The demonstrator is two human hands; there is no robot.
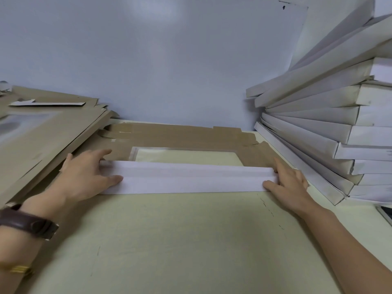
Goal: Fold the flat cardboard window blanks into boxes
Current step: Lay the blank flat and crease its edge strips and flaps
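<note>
Blank (182,136) lies brown side up on table (169,240), centred betw. both hands, w/ its near flap (191,179) folded over white side up, covering near edge of window (186,154). L hand (84,177) sits at flap's left end, fingers straight and spread, thumb flat on white face, index reaching onto brown panel; R hand (290,185) sits at right end, fingers straight, thumb pressing flap's near corner, neither hand gripping anything. Just left of L hand lies stack of flat blanks (42,132), just right of R hand a pile of folded boxes (318,124); watch (27,223) on L wrist.
</note>
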